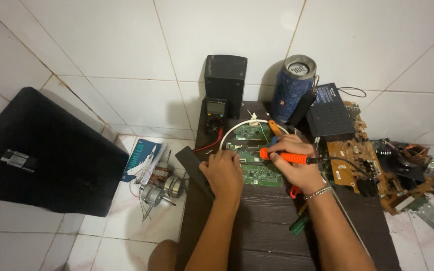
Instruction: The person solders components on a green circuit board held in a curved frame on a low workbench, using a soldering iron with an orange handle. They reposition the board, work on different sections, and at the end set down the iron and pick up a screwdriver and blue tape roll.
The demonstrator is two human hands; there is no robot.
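Observation:
My right hand [297, 163] grips an orange-handled soldering iron [283, 156], its tip pointing left over a green circuit board [262, 174]. My left hand [223, 173] rests fist-like on the left edge of that board, fingers curled; whether it holds anything is hidden. More green boards [247, 133] lie behind, ringed by a white round lamp frame [225, 138]. All sit on a dark wooden table [267, 231].
A black multimeter [215, 113], black speaker box [225, 80], blue cylindrical speaker [292, 90] and black box [330, 118] stand at the back. Brown boards and scrap electronics [377, 170] pile at right. Small motors [159, 188], a booklet [144, 158] and a black case [41, 150] lie on the floor at left.

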